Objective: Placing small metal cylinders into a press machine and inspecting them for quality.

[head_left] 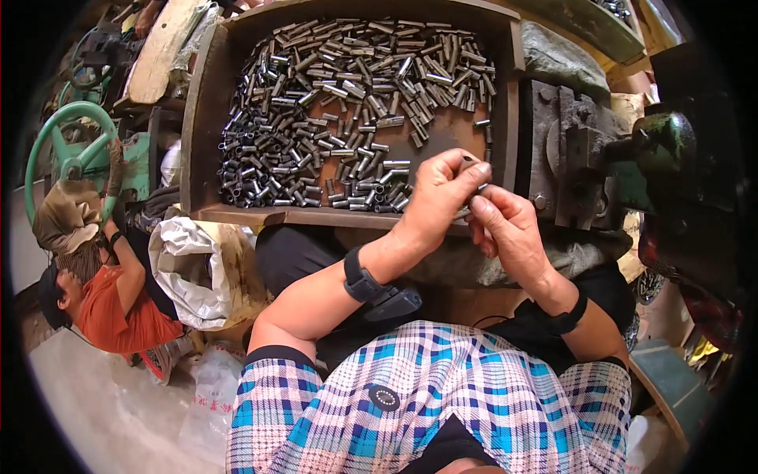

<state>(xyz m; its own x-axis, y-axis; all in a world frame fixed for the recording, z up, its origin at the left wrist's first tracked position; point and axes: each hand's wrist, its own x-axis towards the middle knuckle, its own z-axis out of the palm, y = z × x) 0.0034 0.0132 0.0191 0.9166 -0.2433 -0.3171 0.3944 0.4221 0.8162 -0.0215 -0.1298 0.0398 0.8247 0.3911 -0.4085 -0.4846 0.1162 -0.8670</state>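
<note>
My left hand (pixel 436 193) is closed in a pinch above the front right corner of a wooden tray (pixel 347 216). Between its thumb and forefinger shows the dark end of a small metal tube (pixel 469 160). Close against it, my right hand (pixel 508 227) has its fingers curled and pressed together; what they grip is mostly hidden by the fingers. Many short metal tubes (pixel 363 87) lie heaped in the tray, silvery and dark, thickest at the back and left. The tray's reddish-brown bottom (pixel 446 138) shows at the right.
To the right of the tray stands a dark, greasy machine with a clamp-like block (pixel 580 158) and a rounded handle (pixel 663 142). An open white sack (pixel 189 272) is at the left. Farther left, another person in an orange shirt (pixel 126 304) works by a green handwheel (pixel 75 162).
</note>
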